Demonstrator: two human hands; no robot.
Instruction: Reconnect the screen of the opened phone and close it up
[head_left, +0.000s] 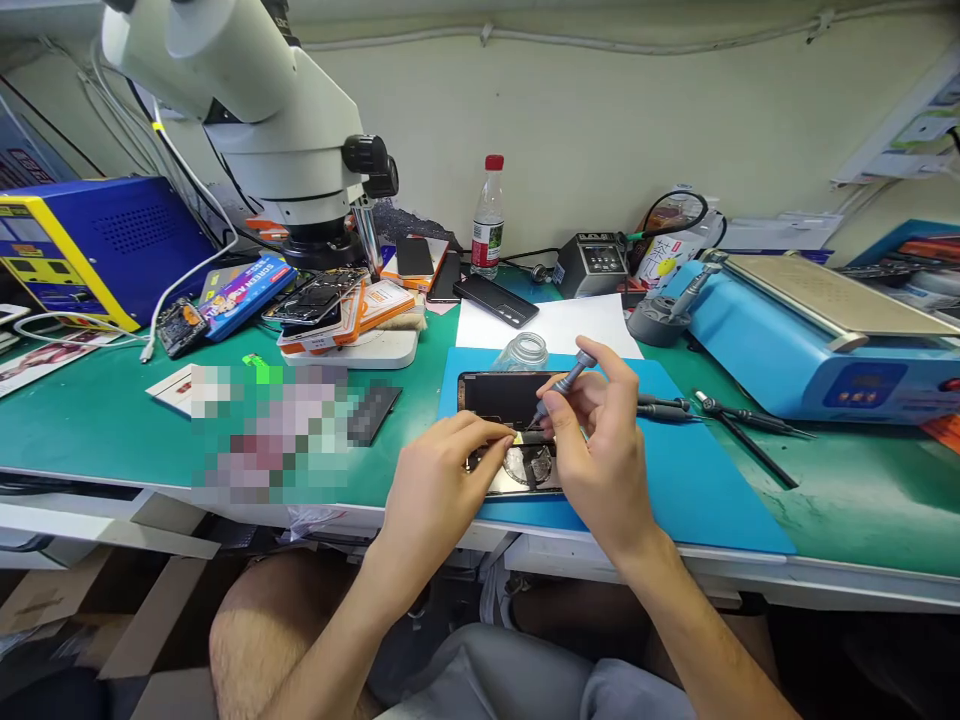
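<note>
An opened phone (517,468) lies on the blue mat (697,490), its inner parts showing. Against its far side rests a dark panel (499,395) that looks like the screen. My right hand (604,440) grips a slim grey screwdriver (573,374) at a slant, tip down toward the phone's inside. Thumb and fingers of my left hand (442,470) are pinched together at the phone's left part, by a small pale yellow bit; whether they hold it I cannot make out. Both hands cover parts of the phone.
Just behind the phone is a glass jar (525,350). More screwdrivers (664,408) and tweezers-like tools lie right, before a blue heating-plate machine (802,340). A microscope (277,130) rises at the left over stacked boxes (375,305). A bottle (488,220) stands behind.
</note>
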